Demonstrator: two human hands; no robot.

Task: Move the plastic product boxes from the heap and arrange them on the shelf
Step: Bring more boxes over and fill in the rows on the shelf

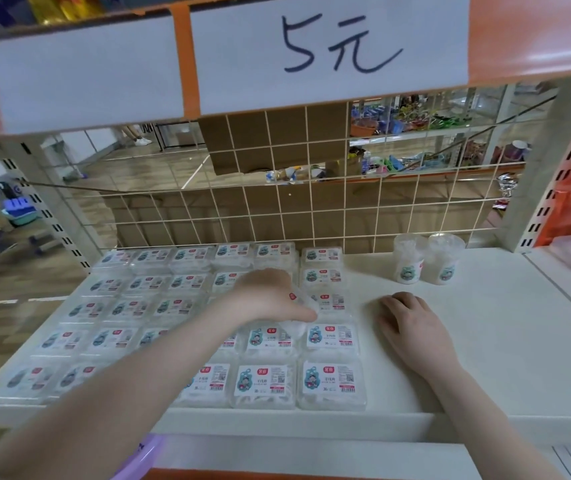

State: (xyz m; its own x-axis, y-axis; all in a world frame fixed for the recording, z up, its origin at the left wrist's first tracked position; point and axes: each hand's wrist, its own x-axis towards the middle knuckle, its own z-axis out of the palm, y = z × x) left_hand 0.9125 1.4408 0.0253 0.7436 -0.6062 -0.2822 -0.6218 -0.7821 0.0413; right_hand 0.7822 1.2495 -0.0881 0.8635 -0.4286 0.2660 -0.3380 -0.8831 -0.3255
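Observation:
Several clear plastic product boxes [332, 382] with white labels lie in neat rows across the left and middle of the white shelf [485, 358]. My left hand [270, 297] reaches over the rows and grips one clear box [303, 301] from above, its fingers curled round it, in the second column from the right. My right hand [407, 323] rests on the bare shelf just right of the rows, fingers curled under, holding nothing.
Two round clear tubs [426, 259] stand at the back right of the shelf. A wire grid back panel [312, 209] closes the rear. A price board [329, 50] hangs overhead. A purple basin rim [138, 459] shows below the shelf edge.

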